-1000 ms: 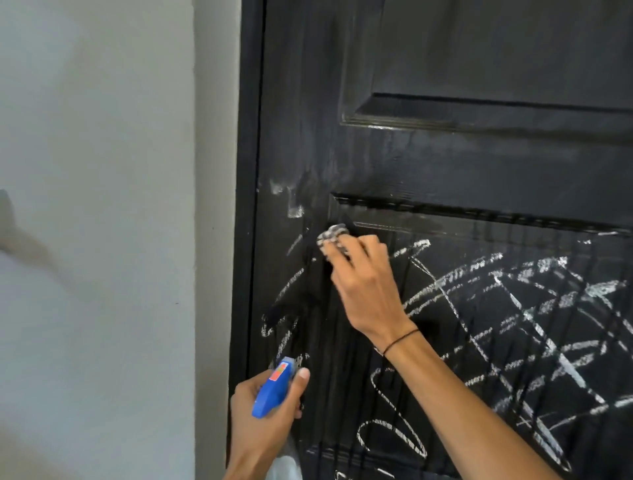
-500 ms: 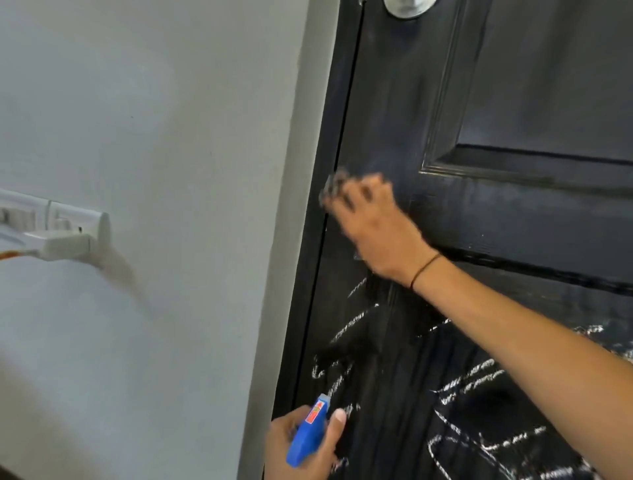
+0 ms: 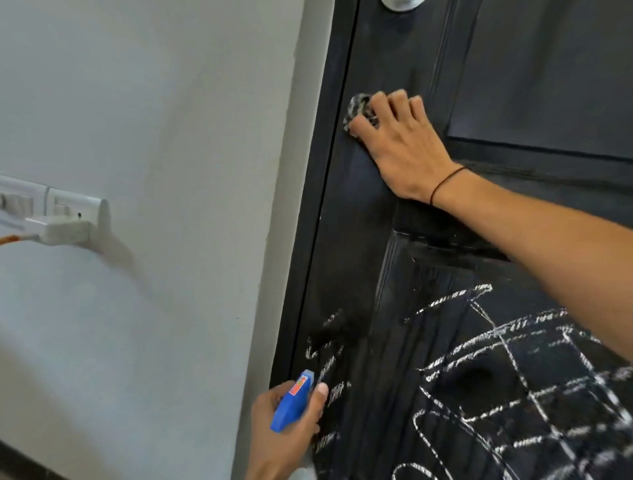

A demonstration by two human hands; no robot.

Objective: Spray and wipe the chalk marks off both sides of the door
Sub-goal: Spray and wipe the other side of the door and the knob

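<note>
Pressing a crumpled cloth against the black door, the right hand lies flat on the door's left stile, high in the view and just right of the door's left edge. Its fingers curl over the cloth, which shows only as a grey-and-white bunch past the fingertips; the rest is hidden under the palm. A thin dark band circles the right wrist, and the forearm runs down toward the right edge of the view, crossing the rail between the upper and lower panels. The left hand is low in the view, near the door's lower left edge, and grips a spray bottle; only the bottle's blue spray head with a red label is plainly visible, with the thumb lying along its right side. The nozzle points up toward the door. Chalk marks cover the lower panel in white crossing lines and loops, and shorter strokes sit on the left stile just above the spray head. The door surface around the right hand shows no distinct chalk lines. A round metal fitting is cut off by the top edge. Left of the door frame, a pale wall carries a white switch plate with a white plug in it.
</note>
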